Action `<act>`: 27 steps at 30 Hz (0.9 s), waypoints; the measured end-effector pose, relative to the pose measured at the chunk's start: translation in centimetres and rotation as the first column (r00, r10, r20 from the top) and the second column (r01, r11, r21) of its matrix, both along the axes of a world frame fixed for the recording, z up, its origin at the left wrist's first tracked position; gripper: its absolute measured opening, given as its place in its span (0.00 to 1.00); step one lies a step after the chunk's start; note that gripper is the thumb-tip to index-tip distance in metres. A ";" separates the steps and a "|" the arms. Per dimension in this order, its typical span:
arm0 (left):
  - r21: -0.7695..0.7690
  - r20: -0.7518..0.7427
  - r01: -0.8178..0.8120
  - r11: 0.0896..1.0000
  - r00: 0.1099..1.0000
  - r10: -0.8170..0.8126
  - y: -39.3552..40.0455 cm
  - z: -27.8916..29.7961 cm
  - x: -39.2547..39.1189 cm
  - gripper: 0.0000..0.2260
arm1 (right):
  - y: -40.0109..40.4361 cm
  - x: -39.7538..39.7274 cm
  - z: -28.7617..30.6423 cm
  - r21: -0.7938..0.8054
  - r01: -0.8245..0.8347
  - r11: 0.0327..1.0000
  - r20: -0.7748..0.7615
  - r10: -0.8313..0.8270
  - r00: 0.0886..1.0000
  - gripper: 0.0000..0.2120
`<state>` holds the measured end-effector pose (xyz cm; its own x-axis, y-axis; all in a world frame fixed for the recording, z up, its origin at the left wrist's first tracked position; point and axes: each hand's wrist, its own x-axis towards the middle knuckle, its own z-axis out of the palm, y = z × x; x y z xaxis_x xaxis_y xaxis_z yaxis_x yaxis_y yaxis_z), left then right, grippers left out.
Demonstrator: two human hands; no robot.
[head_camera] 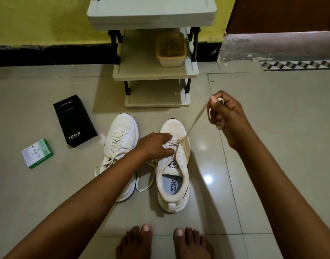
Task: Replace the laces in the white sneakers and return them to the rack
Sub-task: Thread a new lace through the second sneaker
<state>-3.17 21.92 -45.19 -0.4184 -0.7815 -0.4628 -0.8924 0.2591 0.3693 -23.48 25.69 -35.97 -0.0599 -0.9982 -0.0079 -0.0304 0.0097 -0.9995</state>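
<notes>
Two white sneakers stand side by side on the tiled floor, toes toward the rack. The left sneaker is laced, with loose ends trailing. The right sneaker is mostly unlaced. My left hand presses down on its eyelet area, fingers spread over the tongue. My right hand, raised up and to the right of the toe, pinches a cream lace that runs taut from a front eyelet, with slack looped around the fingers. Another lace end lies between the shoes.
A beige tiered rack stands against the yellow wall, with a tan plastic tub on its middle shelf. A black phone box and a small green box lie on the floor at left. My bare feet are at the bottom edge.
</notes>
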 end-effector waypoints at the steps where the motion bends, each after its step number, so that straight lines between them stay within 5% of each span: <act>1: 0.000 0.003 0.002 1.000 1.000 -0.002 0.0 0.0 0.0 0.29 | 0.1 0.3 -0.8 0.056 0.025 0.998 -0.029 -0.023 0.999 0.11; 4: -0.006 -0.018 0.000 1.000 1.000 0.000 0.4 -0.2 -0.1 0.29 | 0.4 0.8 -4.0 0.208 0.106 0.972 -0.463 0.003 0.886 0.13; 6: -0.037 -0.075 -0.031 0.999 0.997 0.028 0.6 -0.4 -0.1 0.29 | 0.6 -0.3 -5.6 0.369 0.089 0.925 -0.733 0.231 0.640 0.15; 9: 0.053 -0.188 -0.210 0.976 0.958 0.217 1.1 -0.4 0.3 0.28 | 1.3 -1.4 -6.9 0.593 0.119 0.796 -0.783 0.535 0.319 0.11; 12: 0.160 -0.187 -0.336 0.928 0.913 0.363 1.2 0.0 0.8 0.22 | 1.8 -0.9 -7.2 0.602 0.115 0.790 -0.792 0.571 0.217 0.12; 14: 0.107 -0.176 -0.365 0.925 0.908 0.379 0.8 0.6 1.2 0.12 | 1.6 -0.1 -7.3 0.564 0.027 0.825 -0.801 0.539 0.261 0.23; 18: 0.287 -0.295 -0.282 0.915 0.883 0.365 0.3 3.8 1.1 0.09 | 1.2 2.6 -6.4 0.410 -0.157 0.898 -0.712 0.423 0.561 0.26; 23: 0.563 -0.563 -0.240 0.791 0.589 0.579 0.2 9.0 0.6 0.11 | 0.8 4.7 -4.4 0.354 -0.264 0.897 -0.470 0.415 0.779 0.22; 27: 0.393 -0.595 -0.218 0.893 0.681 0.428 0.0 11.5 1.0 0.11 | 0.1 4.8 -1.8 0.353 -0.320 0.879 -0.335 0.438 0.834 0.08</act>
